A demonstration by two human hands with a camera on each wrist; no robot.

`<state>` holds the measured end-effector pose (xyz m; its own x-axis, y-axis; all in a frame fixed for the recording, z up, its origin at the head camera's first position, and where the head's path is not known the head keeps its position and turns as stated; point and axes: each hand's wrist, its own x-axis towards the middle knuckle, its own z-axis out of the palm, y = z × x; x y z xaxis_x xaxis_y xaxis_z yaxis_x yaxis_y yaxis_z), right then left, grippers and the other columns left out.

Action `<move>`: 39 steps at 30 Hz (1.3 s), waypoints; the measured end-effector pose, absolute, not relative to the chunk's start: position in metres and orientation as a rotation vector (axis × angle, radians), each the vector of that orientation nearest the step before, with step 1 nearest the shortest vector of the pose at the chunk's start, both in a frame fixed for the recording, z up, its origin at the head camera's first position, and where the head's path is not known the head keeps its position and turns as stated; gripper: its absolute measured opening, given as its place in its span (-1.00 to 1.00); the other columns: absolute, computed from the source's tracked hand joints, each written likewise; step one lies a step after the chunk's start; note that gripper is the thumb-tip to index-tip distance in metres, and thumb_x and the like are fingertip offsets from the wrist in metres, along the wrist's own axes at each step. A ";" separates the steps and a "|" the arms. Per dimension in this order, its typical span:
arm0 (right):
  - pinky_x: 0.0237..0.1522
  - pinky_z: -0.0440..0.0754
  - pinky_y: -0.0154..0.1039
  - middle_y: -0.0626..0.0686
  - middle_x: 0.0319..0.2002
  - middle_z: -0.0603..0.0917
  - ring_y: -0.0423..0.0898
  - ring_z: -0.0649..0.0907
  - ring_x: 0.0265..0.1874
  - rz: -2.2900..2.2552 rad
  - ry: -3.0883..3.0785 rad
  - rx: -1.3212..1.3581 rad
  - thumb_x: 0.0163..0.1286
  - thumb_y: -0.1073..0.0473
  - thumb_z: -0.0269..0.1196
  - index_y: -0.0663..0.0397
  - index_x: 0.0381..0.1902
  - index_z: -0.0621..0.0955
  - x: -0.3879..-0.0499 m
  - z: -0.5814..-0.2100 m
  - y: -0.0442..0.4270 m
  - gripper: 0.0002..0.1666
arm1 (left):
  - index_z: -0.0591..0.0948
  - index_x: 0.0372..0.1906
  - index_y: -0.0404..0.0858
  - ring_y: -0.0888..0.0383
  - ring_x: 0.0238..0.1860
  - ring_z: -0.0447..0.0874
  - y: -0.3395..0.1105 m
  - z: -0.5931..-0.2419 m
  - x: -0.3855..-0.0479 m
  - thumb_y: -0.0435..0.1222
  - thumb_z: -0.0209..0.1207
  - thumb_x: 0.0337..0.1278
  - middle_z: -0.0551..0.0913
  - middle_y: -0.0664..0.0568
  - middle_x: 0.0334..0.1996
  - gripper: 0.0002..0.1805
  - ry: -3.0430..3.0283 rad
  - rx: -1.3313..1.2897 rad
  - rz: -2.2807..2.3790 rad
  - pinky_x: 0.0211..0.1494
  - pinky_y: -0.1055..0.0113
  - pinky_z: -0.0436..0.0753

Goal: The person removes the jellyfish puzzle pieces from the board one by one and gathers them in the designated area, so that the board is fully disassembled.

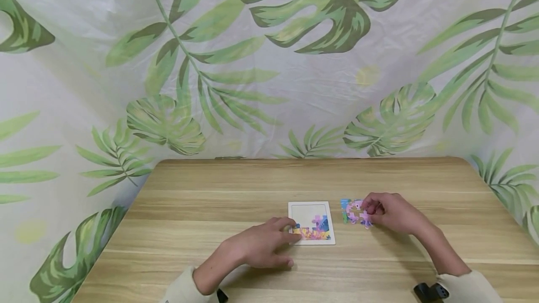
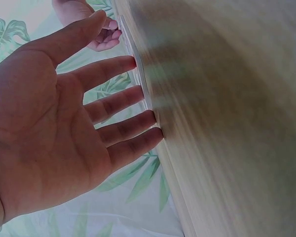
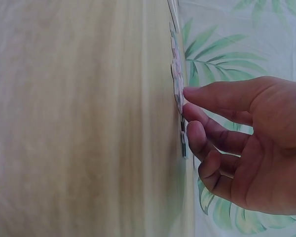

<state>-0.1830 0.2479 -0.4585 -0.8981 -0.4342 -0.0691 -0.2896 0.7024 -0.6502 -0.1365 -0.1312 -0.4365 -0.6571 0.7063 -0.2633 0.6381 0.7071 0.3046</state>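
A white-framed jigsaw board [image 1: 310, 204] lies flat on the table, with pieces set along its lower part and up its right side. My left hand [image 1: 267, 243] rests at the board's left edge, fingers spread, fingertips touching it; the left wrist view shows the bare palm of this left hand [image 2: 64, 128]. Right of the board lies a cluster of loose pink, blue and green jigsaw pieces [image 1: 350, 209]. Over its right side, my right hand [image 1: 393, 212] bends its fingers down. Thumb and forefinger of the right hand [image 3: 251, 143] touch the pieces [image 3: 177, 74]; whether they pinch one is unclear.
Both hands work over a light wood-grain table [image 1: 210, 191]. Behind it hangs a pale cloth [image 1: 320, 92] printed with green leaves, meeting the table's far edge. Small black devices, one of them a wrist device [image 1: 430, 292], sit near the sleeves.
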 end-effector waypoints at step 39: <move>-0.31 0.57 -0.36 -0.10 -0.32 0.69 -0.20 0.58 -0.32 -0.931 2.718 -0.571 0.33 0.42 0.40 0.09 -0.13 0.70 -0.185 -0.456 0.240 -0.79 | 0.54 0.54 0.11 0.04 0.61 0.34 -0.131 -0.437 -0.136 0.12 0.29 0.45 0.36 0.09 0.60 -0.36 2.541 1.025 0.267 0.44 0.05 0.63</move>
